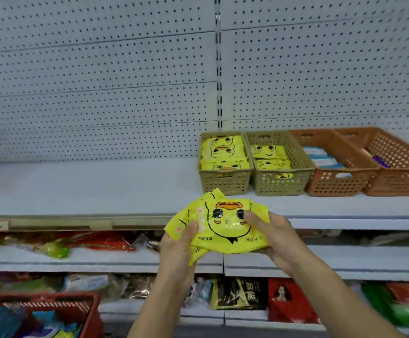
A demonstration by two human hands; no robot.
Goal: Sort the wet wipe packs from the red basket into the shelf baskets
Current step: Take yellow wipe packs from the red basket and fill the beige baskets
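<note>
- Gripping a small fan of yellow wet wipe packs (pixel 223 225) in both hands, in the air before the front edge of the shelf (pixel 101 189), below and short of the baskets.
- Pinching the left end with the left hand (pixel 177 250), thumb on top, the rest hidden beneath.
- Clamping the right end with the right hand (pixel 275 237), fingers (pixel 251 217) curled round it, thumb pressed on the printed face.
- Lying with the long axis left to right, hand to hand, broad face turned up to the camera.
- Pointing the duck print away: beak toward the shelf, lettering upside down along the near edge.
- Standing in a row on the right half of the shelf, side by side and touching: two olive baskets (pixel 225 185) holding the same yellow packs, then two orange baskets (pixel 332 189) with pale blue-and-white packs and something purple, too blurred to tell.
- Sitting at bottom left, well apart from the hands: the red basket (pixel 39 297), with blue packs inside.
- Backing the shelf, a white pegboard (pixel 101 81); beneath, lower shelves (pixel 101 262) of packaged goods.
</note>
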